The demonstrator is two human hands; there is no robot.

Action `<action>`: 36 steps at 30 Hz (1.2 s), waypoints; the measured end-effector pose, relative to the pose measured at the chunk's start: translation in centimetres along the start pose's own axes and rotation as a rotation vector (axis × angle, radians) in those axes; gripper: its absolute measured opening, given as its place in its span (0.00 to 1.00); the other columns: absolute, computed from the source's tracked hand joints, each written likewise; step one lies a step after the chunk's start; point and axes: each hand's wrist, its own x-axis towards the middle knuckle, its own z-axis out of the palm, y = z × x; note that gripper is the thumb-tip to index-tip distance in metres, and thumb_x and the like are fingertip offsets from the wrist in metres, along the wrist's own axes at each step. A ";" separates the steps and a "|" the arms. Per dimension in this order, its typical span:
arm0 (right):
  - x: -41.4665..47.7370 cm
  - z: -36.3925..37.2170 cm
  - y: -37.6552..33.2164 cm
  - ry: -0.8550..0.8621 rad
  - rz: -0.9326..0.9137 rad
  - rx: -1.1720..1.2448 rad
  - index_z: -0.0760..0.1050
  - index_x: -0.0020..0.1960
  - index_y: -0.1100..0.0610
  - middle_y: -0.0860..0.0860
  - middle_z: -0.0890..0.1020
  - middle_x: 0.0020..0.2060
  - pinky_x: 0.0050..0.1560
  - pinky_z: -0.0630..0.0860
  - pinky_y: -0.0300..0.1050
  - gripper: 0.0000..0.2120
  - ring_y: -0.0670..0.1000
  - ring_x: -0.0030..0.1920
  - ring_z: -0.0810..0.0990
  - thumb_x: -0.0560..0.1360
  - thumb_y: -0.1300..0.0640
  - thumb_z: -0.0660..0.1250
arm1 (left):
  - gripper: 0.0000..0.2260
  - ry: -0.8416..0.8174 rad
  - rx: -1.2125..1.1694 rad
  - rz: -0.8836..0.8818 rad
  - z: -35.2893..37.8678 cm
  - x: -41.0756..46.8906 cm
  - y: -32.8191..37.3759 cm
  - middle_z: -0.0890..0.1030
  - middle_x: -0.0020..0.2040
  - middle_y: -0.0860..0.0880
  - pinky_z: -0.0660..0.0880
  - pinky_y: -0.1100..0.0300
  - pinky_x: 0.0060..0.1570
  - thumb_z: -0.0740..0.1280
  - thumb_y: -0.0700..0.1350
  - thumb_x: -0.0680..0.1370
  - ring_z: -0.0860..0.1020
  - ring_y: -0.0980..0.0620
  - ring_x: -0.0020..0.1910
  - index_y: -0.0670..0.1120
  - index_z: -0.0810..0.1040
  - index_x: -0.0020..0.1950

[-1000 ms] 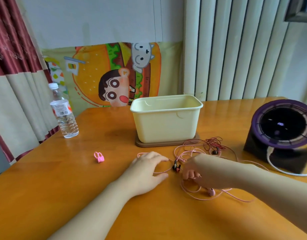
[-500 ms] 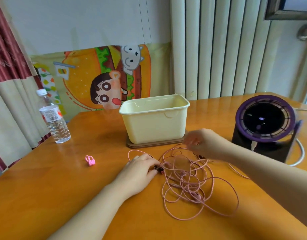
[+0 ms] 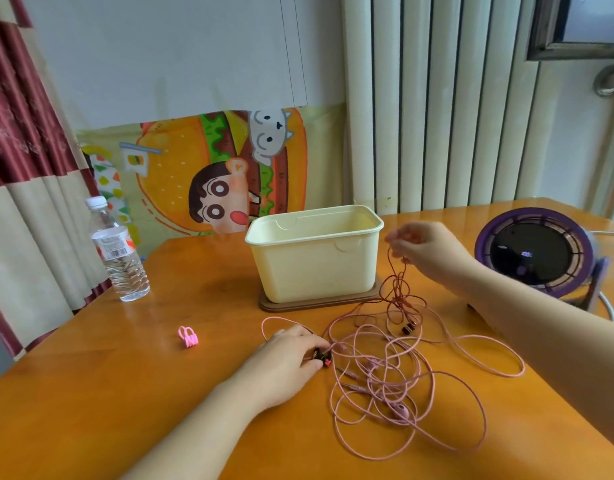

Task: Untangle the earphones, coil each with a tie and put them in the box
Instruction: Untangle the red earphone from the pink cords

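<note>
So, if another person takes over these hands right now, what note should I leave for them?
Left hand: on the table, fingers pinching a dark end piece at the tangle.
Right hand: raised beside the cream box, pinching the red earphones, partly lifted from the pink earphones on the table.
Pink tie: unused, left of the hands.
Done: nothing coiled or boxed.
Left: separate, coil, tie, box both.

You are in a room of a home, not a workplace. The wooden table [image 3: 90,393] before you is household furniture. A red and beige curtain [image 3: 18,133] hangs at your left and a cartoon burger cloth [image 3: 180,168] on the wall. A water bottle [image 3: 120,258] and a small purple desk fan [image 3: 534,254] stand on the table.
</note>
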 end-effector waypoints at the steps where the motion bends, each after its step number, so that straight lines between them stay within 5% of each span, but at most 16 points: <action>1: 0.1 -0.3 -1.1 0.017 -0.006 0.106 0.77 0.46 0.53 0.51 0.81 0.42 0.46 0.79 0.44 0.06 0.51 0.44 0.81 0.78 0.61 0.63 | 0.16 -0.012 -0.001 0.000 -0.1 -0.1 0.1 0.69 0.66 0.58 0.66 0.57 0.66 0.61 0.51 0.80 0.66 0.57 0.66 0.61 0.70 0.68; 7: 0.6 -0.8 -6.6 -0.010 -0.067 0.458 0.76 0.47 0.56 0.52 0.77 0.38 0.50 0.81 0.48 0.06 0.49 0.39 0.81 0.78 0.64 0.62 | 0.16 -0.090 0.014 -0.036 -1.2 -0.2 0.5 0.69 0.68 0.56 0.67 0.57 0.66 0.60 0.51 0.80 0.67 0.56 0.67 0.59 0.71 0.68; 11: 0.6 -0.4 -9.9 -0.070 -0.129 0.538 0.76 0.44 0.55 0.50 0.78 0.34 0.47 0.80 0.47 0.08 0.48 0.35 0.81 0.78 0.64 0.62 | 0.17 0.027 -0.045 -0.159 -3.7 -0.2 1.1 0.68 0.70 0.53 0.66 0.59 0.64 0.61 0.54 0.79 0.68 0.54 0.67 0.56 0.70 0.68; 16: -0.6 0.8 -13.3 -0.176 -0.221 0.581 0.76 0.44 0.56 0.51 0.79 0.36 0.47 0.81 0.45 0.07 0.52 0.40 0.81 0.78 0.64 0.63 | 0.38 0.198 -0.404 -0.062 -7.4 -0.5 4.0 0.62 0.74 0.56 0.65 0.59 0.64 0.67 0.61 0.73 0.64 0.56 0.70 0.59 0.48 0.76; 20: -1.2 2.1 -15.0 -0.216 -0.292 0.601 0.76 0.42 0.55 0.50 0.79 0.34 0.47 0.81 0.45 0.07 0.50 0.38 0.81 0.77 0.65 0.64 | 0.24 0.363 -0.664 0.043 -9.0 -0.9 5.5 0.70 0.67 0.57 0.70 0.61 0.57 0.62 0.58 0.78 0.73 0.57 0.62 0.59 0.61 0.72; 23: -1.3 2.8 -15.4 -0.219 -0.308 0.616 0.76 0.41 0.55 0.47 0.80 0.31 0.44 0.81 0.41 0.08 0.47 0.35 0.81 0.77 0.65 0.65 | 0.06 0.365 -0.894 -0.002 -9.4 -1.1 5.5 0.79 0.55 0.51 0.75 0.55 0.55 0.59 0.49 0.81 0.80 0.55 0.49 0.52 0.73 0.56; 26: -1.2 3.2 -15.2 -0.209 -0.291 0.631 0.76 0.41 0.55 0.47 0.81 0.31 0.45 0.79 0.43 0.07 0.48 0.36 0.81 0.77 0.64 0.65 | 0.09 0.361 -1.164 -0.034 -9.9 -1.4 5.1 0.80 0.44 0.48 0.76 0.53 0.46 0.56 0.42 0.83 0.79 0.52 0.41 0.47 0.74 0.46; 31: -1.3 4.5 -12.3 -0.111 -0.152 0.433 0.77 0.50 0.53 0.50 0.81 0.43 0.42 0.79 0.43 0.04 0.48 0.42 0.80 0.77 0.60 0.65 | 0.09 0.598 -1.506 -0.135 -12.6 -1.7 3.3 0.79 0.44 0.44 0.78 0.52 0.43 0.54 0.38 0.83 0.76 0.49 0.41 0.43 0.74 0.52; 33: -1.9 5.5 -10.5 -0.260 -0.025 0.257 0.75 0.56 0.56 0.52 0.80 0.45 0.41 0.78 0.43 0.08 0.49 0.41 0.79 0.78 0.62 0.63 | 0.09 0.673 -1.568 -0.170 -13.5 -1.7 2.5 0.77 0.42 0.44 0.79 0.55 0.36 0.54 0.38 0.83 0.76 0.51 0.36 0.43 0.73 0.56; 36: -3.5 6.9 -8.2 -0.767 0.102 -0.143 0.72 0.62 0.55 0.54 0.81 0.50 0.44 0.79 0.44 0.13 0.51 0.42 0.82 0.78 0.60 0.63 | 0.13 0.733 -1.643 -0.193 -14.2 -1.6 1.9 0.76 0.41 0.44 0.76 0.59 0.29 0.51 0.36 0.82 0.75 0.53 0.31 0.42 0.72 0.61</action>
